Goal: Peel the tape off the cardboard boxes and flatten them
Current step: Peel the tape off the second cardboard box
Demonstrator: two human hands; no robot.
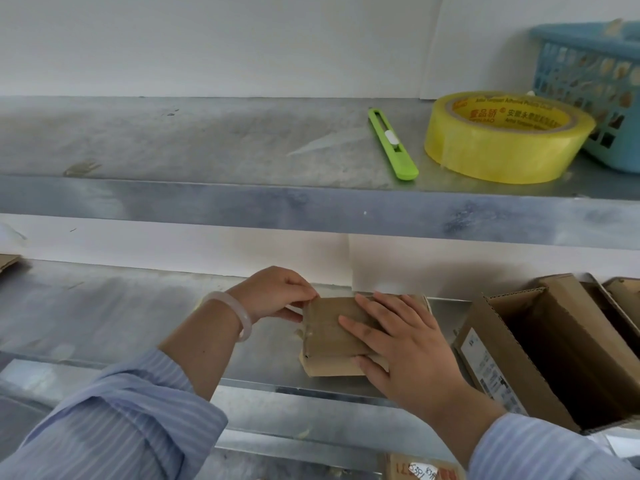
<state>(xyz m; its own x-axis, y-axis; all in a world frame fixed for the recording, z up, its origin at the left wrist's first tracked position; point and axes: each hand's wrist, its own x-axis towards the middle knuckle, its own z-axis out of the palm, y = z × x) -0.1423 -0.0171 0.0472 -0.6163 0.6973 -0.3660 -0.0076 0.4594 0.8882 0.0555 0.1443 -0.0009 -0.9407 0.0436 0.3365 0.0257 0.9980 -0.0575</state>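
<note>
- Small box (332, 332) lies on the lower shelf (138, 306), directly under the right hand (405, 348). Glossy tape (308, 336) shows along its left edge.
- Right hand: released, fingers straight, palm pressing flat on the box top and pinning it down.
- Left hand (273, 294): thumb and forefinger pinch the far left corner of the small box. Whether a tape end is between them cannot be told.
- Step in hand, as judged: lifting a tape end to start the peel.
- To do it well: work a nail under the tape edge, pull low and slow back along the seam, and bear down with the right palm so the box does not slide or lift.
- Risk: the tape tears short or strips the card facing.
- Fallback: the green knife (393, 145) on the shelf above the hands, beside the tape roll (502, 140).
- Open box (540, 348) stands just right of the right hand, not yet flattened.
</note>
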